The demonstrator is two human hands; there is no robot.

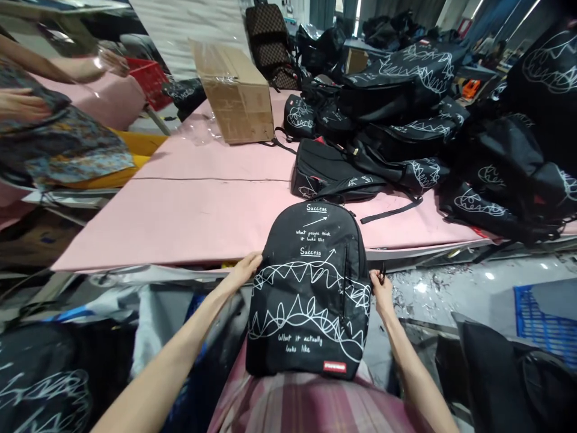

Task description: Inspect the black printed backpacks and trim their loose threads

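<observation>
Black dome-topped fabric backpack upright, front facing wearer, base against plaid-clad lap, before pink-covered table. Left hand pinches 1 side edge; right hand pinches other, small slim black tool in fingers too. Backpack looks sewn and printed, likely near finished; what's left, cannot tell. More black printed bags heaped on table. White script reads "Success / what people think it looks like / Success / What it actually looks like." Red label illegible.

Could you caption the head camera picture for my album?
Left hand and right hand hold a black backpack at a pink table piled with dark bags.
</observation>
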